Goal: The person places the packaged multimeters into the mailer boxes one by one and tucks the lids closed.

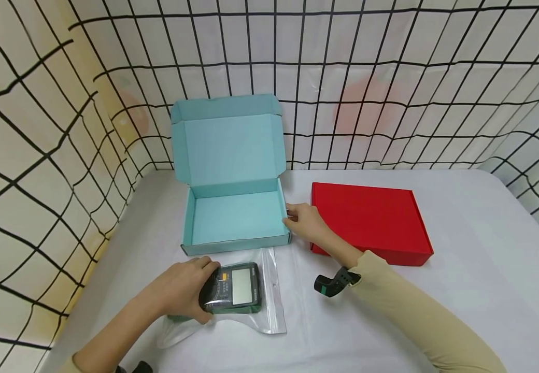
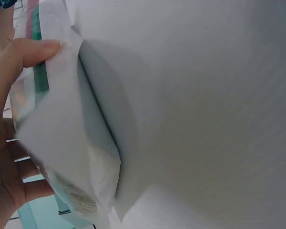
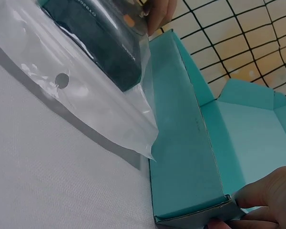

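My left hand (image 1: 181,290) grips a dark multimeter (image 1: 232,287) with a pale screen, lying in a clear plastic bag (image 1: 274,295) with a punched hole. In the left wrist view the thumb (image 2: 38,50) presses on the bag's edge, the fingers being on the far side. Just beyond the bag, a light-blue cardboard box (image 1: 239,241) stands with its lid raised and nothing inside. My right hand (image 1: 307,221) pinches the box's right side wall near the front corner; the right wrist view shows thumb and fingers (image 3: 271,198) on either side of that wall.
A closed red box (image 1: 367,217) lies right of the blue one, beside my right forearm. White cloth covers the table (image 1: 461,248). Black wire mesh (image 1: 297,62) rises along the back and both sides. A dark band (image 1: 337,282) sits on my right wrist.
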A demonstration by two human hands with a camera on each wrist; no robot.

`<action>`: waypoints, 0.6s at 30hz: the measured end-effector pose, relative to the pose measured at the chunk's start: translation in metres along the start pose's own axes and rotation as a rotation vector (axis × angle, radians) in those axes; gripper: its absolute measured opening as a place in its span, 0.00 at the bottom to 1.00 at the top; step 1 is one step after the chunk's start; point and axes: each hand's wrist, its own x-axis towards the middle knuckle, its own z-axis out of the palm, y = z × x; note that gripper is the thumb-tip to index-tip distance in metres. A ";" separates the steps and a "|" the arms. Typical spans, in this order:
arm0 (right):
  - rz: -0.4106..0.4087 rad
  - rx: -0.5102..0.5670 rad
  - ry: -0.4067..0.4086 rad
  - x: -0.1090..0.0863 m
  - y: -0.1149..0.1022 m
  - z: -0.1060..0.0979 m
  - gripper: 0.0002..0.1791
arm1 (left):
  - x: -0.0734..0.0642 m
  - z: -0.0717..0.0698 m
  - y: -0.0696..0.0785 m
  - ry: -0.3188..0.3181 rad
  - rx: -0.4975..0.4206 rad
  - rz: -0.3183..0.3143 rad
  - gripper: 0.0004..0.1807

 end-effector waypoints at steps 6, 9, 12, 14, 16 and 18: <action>-0.014 0.015 0.010 0.001 0.001 0.002 0.26 | 0.000 -0.010 -0.002 -0.002 -0.036 0.008 0.46; -0.025 0.021 0.014 0.001 0.001 0.002 0.25 | 0.000 -0.018 -0.003 0.011 -0.042 0.011 0.46; -0.033 0.018 0.021 0.001 0.001 0.002 0.25 | 0.001 -0.028 -0.004 0.038 -0.021 0.027 0.46; -0.030 0.016 0.023 0.001 0.001 0.001 0.26 | 0.002 -0.035 -0.004 0.053 0.002 0.036 0.47; -0.033 0.012 0.025 0.001 0.001 0.001 0.25 | 0.004 -0.042 -0.005 0.064 0.015 0.041 0.48; -0.032 0.012 0.026 0.001 0.001 0.001 0.25 | 0.006 -0.046 -0.005 0.078 0.031 0.049 0.48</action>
